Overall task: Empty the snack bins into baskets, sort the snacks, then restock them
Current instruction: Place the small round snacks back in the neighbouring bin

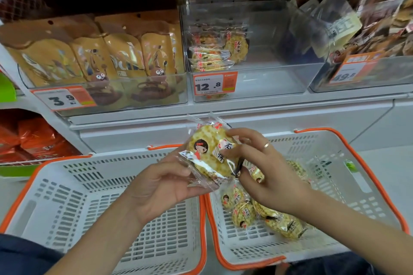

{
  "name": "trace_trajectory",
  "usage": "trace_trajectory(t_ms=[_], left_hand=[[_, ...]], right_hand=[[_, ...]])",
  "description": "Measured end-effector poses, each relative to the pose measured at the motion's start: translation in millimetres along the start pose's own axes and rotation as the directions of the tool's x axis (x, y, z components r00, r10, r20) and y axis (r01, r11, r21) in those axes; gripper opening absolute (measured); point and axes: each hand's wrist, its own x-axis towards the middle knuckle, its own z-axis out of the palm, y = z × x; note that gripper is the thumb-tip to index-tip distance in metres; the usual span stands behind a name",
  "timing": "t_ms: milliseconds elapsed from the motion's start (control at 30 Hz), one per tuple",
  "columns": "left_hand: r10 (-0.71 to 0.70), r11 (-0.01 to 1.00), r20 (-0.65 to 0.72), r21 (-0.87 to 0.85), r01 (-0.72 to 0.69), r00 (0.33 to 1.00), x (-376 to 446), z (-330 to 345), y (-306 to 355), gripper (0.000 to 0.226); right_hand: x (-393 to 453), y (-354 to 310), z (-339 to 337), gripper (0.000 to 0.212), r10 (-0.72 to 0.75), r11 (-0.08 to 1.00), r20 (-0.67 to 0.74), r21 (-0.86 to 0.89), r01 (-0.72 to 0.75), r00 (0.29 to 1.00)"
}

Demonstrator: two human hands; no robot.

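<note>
Blur hides the print on most packs, and our right hand (266,169) covers some crackers in the right basket (380,187). We pinch one cracker pack (210,154) in both hands, left hand (163,187) under its clear wrapper, above the gap between the baskets. It is a round yellow disc with a cartoon face. Few packs sit in the middle bin (279,82); the left basket (44,185) is cut off below.
</note>
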Motion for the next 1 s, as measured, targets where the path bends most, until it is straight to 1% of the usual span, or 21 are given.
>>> trace_trajectory(t_ms=[67, 167, 233, 300, 333, 367, 400, 433, 500, 533, 600, 667, 733, 767, 800, 867, 900, 967, 1000], left_hand=[[-0.018, 0.999, -0.038, -0.03, 0.017, 0.999, 2, -1, 0, 0.081], [-0.044, 0.998, -0.057, -0.054, 0.041, 0.997, 2, 3, 0, 0.068], [-0.054, 0.997, -0.071, -0.066, 0.05, 0.996, 1, 5, -1, 0.06], [-0.079, 0.995, -0.064, -0.065, 0.075, 0.995, 2, 8, -3, 0.071], [-0.084, 0.996, -0.065, -0.028, 0.082, 0.994, 2, 9, -5, 0.073], [-0.071, 0.997, -0.088, 0.02, 0.073, 0.994, 3, 10, -7, 0.066], [-0.049, 0.997, -0.121, 0.058, 0.057, 0.991, 4, 9, -8, 0.054], [-0.031, 0.996, -0.16, 0.078, 0.044, 0.987, 4, 9, -9, 0.043], [-0.004, 0.997, -0.22, 0.074, 0.021, 0.976, 6, 8, -8, 0.037], [0.01, 0.998, -0.244, 0.068, 0.007, 0.97, 6, 7, -8, 0.036], [0.045, 0.995, -0.304, 0.095, -0.016, 0.952, 7, 6, -7, 0.033], [0.069, 0.989, -0.338, 0.144, -0.021, 0.939, 8, 6, -7, 0.031], [0.062, 0.983, -0.327, 0.183, -0.001, 0.943, 9, 11, -8, 0.031], [0.045, 0.98, -0.308, 0.196, 0.018, 0.95, 9, 14, -9, 0.033], [0.021, 0.977, -0.284, 0.21, 0.041, 0.959, 9, 17, -9, 0.036], [0.003, 0.963, -0.22, 0.262, 0.056, 0.976, 7, 24, -11, 0.047], [0.016, 0.952, -0.201, 0.302, 0.046, 0.98, 6, 25, -12, 0.059], [0.086, 0.927, -0.232, 0.375, 0.008, 0.969, 6, 25, -16, 0.085], [0.131, 0.914, -0.265, 0.404, -0.013, 0.955, 7, 24, -18, 0.086]], right_hand=[[3, -6, -5, 0.04, 0.111, 0.986, -0.001, 0.126, -0.11, 0.994], [6, -12, -9, 0.036, 0.253, 0.921, 0.0, 0.307, -0.241, 0.967], [8, -14, -8, 0.038, 0.333, 0.831, 0.032, 0.461, -0.31, 0.942], [11, -13, -6, 0.049, 0.424, 0.713, 0.099, 0.577, -0.399, 0.9], [12, -11, -5, 0.055, 0.478, 0.669, 0.126, 0.589, -0.453, 0.87], [13, -9, -6, 0.06, 0.528, 0.642, 0.146, 0.576, -0.506, 0.836], [13, -6, -6, 0.062, 0.567, 0.618, 0.167, 0.561, -0.55, 0.807], [14, -3, -8, 0.06, 0.588, 0.593, 0.187, 0.563, -0.576, 0.787], [16, 4, -15, 0.05, 0.601, 0.556, 0.192, 0.596, -0.578, 0.776], [17, 7, -20, 0.045, 0.612, 0.562, 0.161, 0.6, -0.568, 0.775], [23, 13, -33, 0.041, 0.634, 0.594, 0.055, 0.603, -0.532, 0.771], [29, 15, -46, 0.04, 0.614, 0.607, -0.008, 0.644, -0.466, 0.789], [33, 11, -50, 0.04, 0.561, 0.591, 0.037, 0.681, -0.432, 0.827], [35, 6, -47, 0.04, 0.529, 0.597, 0.08, 0.673, -0.438, 0.845], [36, 2, -42, 0.04, 0.499, 0.624, 0.117, 0.639, -0.45, 0.859], [38, -5, -29, 0.04, 0.455, 0.705, 0.137, 0.549, -0.45, 0.88], [40, -7, -24, 0.039, 0.436, 0.738, 0.124, 0.518, -0.433, 0.892], [41, -9, -18, 0.038, 0.4, 0.808, 0.08, 0.44, -0.393, 0.913], [41, -10, -16, 0.039, 0.379, 0.85, 0.05, 0.377, -0.369, 0.924]])
